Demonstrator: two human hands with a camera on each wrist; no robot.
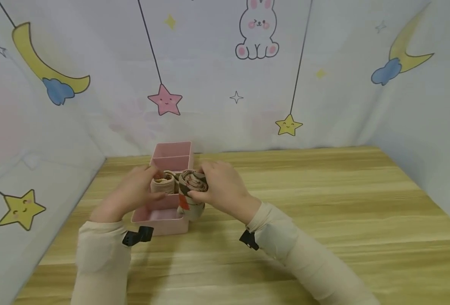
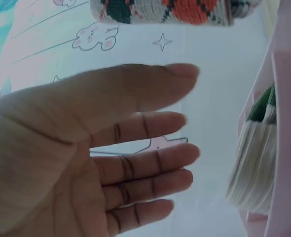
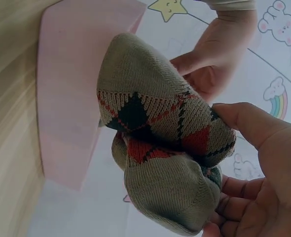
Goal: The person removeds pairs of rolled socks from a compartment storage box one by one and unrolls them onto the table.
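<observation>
My right hand (image 1: 226, 188) grips a rolled pair of argyle socks (image 1: 191, 182), beige with red and dark green diamonds, above the right side of a pink divided box (image 1: 171, 228). In the right wrist view the thumb presses one side of these socks (image 3: 150, 94), with fingers curled at the other. A cream rolled sock (image 1: 163, 185) sits in the box's middle section. Beside it is my left hand (image 1: 129, 195). The left wrist view shows that hand (image 2: 111, 143) with fingers extended and nothing between them, apart from the cream roll (image 2: 254, 163).
The box stands on a wood-grain table (image 1: 305, 203) towards the back left. Its rear compartments (image 1: 171, 159) show no contents. A white curtain (image 1: 217, 76) printed with stars, moons and a rabbit surrounds the table's back and sides.
</observation>
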